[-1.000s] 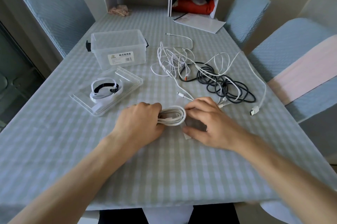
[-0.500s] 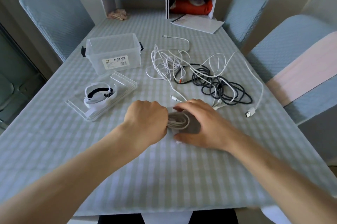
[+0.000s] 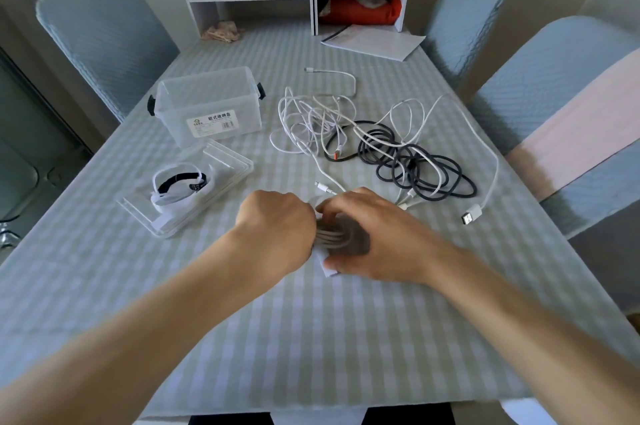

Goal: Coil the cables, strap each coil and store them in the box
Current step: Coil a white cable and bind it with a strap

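Head: coil (image 3: 330,236) between both grips.

Counter under matt checked cloth (image 3: 311,338), woven look. Clear glossy plastic box (image 3: 211,106), paper label; at its 6 o'clock, clear plastic lid (image 3: 225,165). Smooth white plastic-sheathed cables (image 3: 311,120); dark cable (image 3: 415,161) matt, braided-looking. Chairs in quilted blue fabric (image 3: 104,33).

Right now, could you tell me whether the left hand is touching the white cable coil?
Touching: the head view shows the left hand gripping the white cable coil.

Home dining room, table (image 3: 311,338), covered chairs (image 3: 104,40)
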A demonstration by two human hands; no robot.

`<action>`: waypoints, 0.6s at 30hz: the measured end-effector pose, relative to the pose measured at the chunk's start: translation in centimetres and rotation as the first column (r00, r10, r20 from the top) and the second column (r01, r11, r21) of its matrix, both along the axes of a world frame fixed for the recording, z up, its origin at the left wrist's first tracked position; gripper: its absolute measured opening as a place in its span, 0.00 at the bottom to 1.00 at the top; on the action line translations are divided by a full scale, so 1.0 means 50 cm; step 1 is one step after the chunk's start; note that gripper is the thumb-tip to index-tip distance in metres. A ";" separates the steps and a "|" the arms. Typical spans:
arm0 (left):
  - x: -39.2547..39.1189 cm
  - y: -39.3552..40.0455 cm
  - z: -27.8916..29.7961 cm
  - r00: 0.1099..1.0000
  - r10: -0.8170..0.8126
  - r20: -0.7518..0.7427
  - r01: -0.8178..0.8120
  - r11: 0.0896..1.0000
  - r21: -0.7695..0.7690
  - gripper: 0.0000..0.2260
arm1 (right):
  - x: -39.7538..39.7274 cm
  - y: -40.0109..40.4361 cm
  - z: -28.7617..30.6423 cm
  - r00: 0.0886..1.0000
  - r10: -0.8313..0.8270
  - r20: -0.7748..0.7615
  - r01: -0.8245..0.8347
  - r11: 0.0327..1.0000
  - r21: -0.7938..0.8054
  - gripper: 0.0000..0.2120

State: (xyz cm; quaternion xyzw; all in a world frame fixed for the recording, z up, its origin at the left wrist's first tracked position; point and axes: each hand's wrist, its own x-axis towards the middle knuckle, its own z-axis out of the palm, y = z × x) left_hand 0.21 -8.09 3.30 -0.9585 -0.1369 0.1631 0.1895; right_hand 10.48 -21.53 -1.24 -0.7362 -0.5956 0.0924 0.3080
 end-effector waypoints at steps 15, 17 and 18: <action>-0.086 0.031 -0.027 0.889 0.145 0.434 0.071 0.894 -0.443 0.22 | -0.001 -0.001 -0.034 0.964 0.074 0.256 -0.093 0.994 0.061 0.11; -0.113 0.052 -0.036 0.841 0.190 0.507 0.164 0.803 -0.573 0.27 | -0.002 -0.003 -0.036 0.968 0.073 0.241 -0.090 0.994 0.058 0.10; -0.125 0.063 -0.043 0.803 0.182 0.568 0.246 0.766 -0.594 0.25 | -0.002 -0.003 -0.037 0.969 0.070 0.236 -0.088 0.994 0.064 0.10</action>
